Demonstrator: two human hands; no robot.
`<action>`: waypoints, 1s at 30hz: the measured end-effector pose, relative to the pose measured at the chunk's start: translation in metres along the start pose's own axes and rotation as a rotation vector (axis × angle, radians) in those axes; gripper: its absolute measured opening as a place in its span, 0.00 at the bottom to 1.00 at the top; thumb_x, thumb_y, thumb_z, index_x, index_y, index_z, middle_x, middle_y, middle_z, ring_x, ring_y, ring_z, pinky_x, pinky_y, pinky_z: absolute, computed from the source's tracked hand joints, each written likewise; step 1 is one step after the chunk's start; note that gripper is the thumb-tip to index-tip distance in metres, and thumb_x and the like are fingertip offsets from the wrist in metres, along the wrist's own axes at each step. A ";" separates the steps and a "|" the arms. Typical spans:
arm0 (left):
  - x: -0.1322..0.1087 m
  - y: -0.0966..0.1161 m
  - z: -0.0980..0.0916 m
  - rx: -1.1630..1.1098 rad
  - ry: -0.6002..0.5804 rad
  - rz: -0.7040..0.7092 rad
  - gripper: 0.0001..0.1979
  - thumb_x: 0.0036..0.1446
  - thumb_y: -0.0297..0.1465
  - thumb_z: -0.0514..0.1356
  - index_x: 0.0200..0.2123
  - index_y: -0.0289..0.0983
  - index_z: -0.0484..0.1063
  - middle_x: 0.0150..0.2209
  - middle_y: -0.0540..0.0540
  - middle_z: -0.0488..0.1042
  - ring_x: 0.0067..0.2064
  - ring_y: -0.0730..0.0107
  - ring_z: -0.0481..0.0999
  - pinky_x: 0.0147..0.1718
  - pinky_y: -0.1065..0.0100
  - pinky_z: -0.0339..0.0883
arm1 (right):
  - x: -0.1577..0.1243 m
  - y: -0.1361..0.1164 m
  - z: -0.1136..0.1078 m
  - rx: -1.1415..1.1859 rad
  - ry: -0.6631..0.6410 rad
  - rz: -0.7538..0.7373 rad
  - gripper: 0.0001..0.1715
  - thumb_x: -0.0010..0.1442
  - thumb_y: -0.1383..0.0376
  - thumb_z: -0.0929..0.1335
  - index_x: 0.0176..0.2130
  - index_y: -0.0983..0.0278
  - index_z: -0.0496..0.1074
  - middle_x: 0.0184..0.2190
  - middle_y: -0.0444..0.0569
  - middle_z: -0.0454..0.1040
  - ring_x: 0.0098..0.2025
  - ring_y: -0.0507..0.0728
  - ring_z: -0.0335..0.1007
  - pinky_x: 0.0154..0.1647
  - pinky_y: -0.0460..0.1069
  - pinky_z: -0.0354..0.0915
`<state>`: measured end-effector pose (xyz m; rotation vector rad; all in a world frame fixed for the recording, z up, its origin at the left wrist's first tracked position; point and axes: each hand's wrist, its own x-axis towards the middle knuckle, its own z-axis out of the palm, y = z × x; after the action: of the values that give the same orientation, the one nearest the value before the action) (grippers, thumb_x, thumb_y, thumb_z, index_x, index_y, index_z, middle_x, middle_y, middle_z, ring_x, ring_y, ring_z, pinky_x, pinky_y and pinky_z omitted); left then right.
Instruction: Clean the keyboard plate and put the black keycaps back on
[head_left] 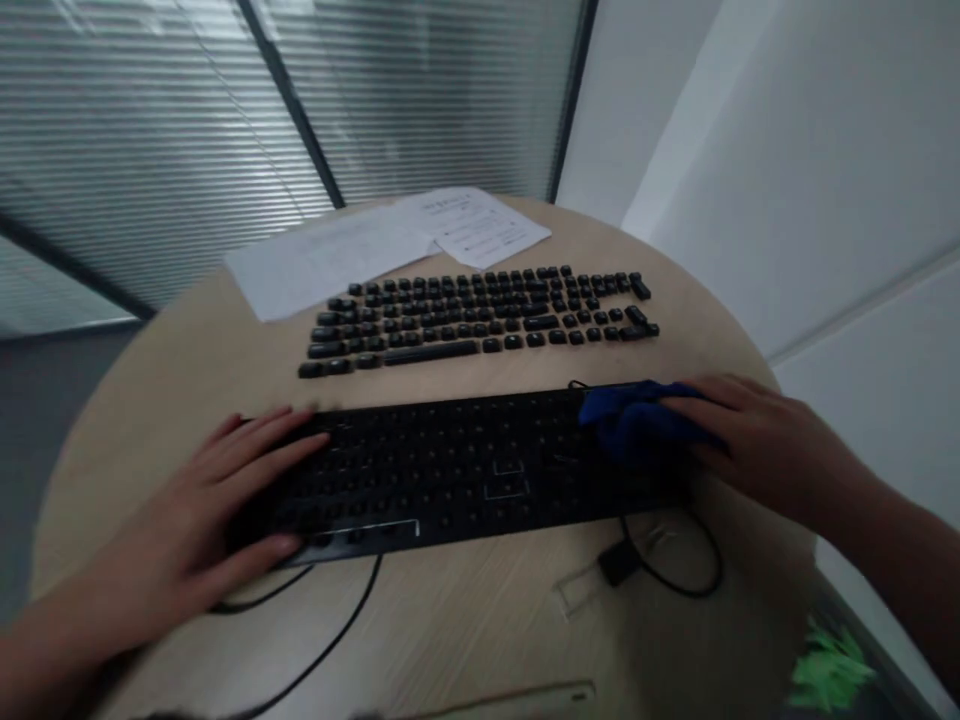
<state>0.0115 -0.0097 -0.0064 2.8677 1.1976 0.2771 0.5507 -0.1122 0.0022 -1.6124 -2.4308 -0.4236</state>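
Observation:
A black keyboard (450,480) with its keycaps off lies across the table, its small switch posts showing in rows. My left hand (217,500) holds its left end, thumb on the near edge and fingers spread over the top. At the right end, my right hand (757,440) has its fingers closed on a blue cloth (637,420), which is pressed against the keyboard. The cloth covers the far right corner, and part of the fingertips are hidden in it. Behind the keyboard, loose black keycaps (465,310) are laid out in rows like a keyboard layout.
Printed papers (480,225) lie at the back of the round wooden table (465,640). Black cable (352,620) runs under the keyboard's front. A small clear wire-like tool (574,592) and a dark connector (621,562) lie near the front right. Something green (832,665) sits below the table.

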 end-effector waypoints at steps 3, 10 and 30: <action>0.002 0.007 -0.002 -0.168 0.062 0.101 0.33 0.65 0.46 0.55 0.71 0.50 0.55 0.73 0.49 0.56 0.70 0.50 0.60 0.71 0.44 0.45 | 0.005 -0.004 -0.012 -0.132 0.071 0.059 0.20 0.63 0.63 0.64 0.51 0.64 0.77 0.49 0.58 0.77 0.45 0.67 0.76 0.43 0.61 0.75; -0.010 0.008 0.000 -0.478 0.472 -0.306 0.30 0.71 0.45 0.40 0.63 0.37 0.68 0.64 0.40 0.70 0.66 0.54 0.67 0.68 0.50 0.56 | 0.107 -0.137 -0.050 0.024 0.210 -0.097 0.22 0.63 0.69 0.65 0.54 0.63 0.77 0.55 0.55 0.75 0.53 0.65 0.69 0.56 0.60 0.67; -0.067 0.046 0.009 0.000 0.170 -0.547 0.17 0.71 0.35 0.50 0.54 0.38 0.75 0.63 0.40 0.70 0.64 0.56 0.67 0.67 0.50 0.56 | 0.231 -0.281 0.043 0.402 -0.104 -0.506 0.27 0.61 0.75 0.63 0.56 0.64 0.76 0.54 0.56 0.75 0.54 0.63 0.69 0.61 0.57 0.63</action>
<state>-0.0008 -0.0893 -0.0219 2.4179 1.9362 0.5003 0.2018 -0.0005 -0.0023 -0.8750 -2.7615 0.0885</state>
